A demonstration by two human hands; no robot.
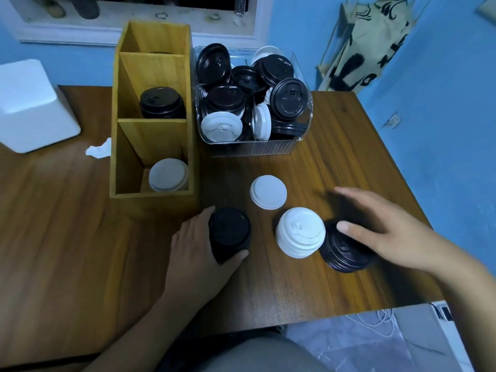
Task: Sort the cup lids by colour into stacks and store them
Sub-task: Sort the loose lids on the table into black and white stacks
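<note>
My left hand (197, 245) grips a stack of black lids (229, 233) on the table, thumb and fingers curled round its sides. My right hand (375, 226) lies with relaxed fingers over a second black stack (345, 251); its thumb touches the stack's top. Between the two black stacks stands a white stack (299, 232). A small white lid pile (268, 192) sits behind it. The wooden organiser (126, 157) holds a white stack (168, 175) in its near compartment and a black stack (161, 102) in the middle one. A clear bin (303, 140) holds several mixed black and white lids.
A white box (32, 108) stands at the table's far left, with a crumpled white scrap (98, 150) beside the organiser. The table's right edge (397, 167) runs close to the blue wall. The organiser's far compartment (158, 38) is mostly hidden.
</note>
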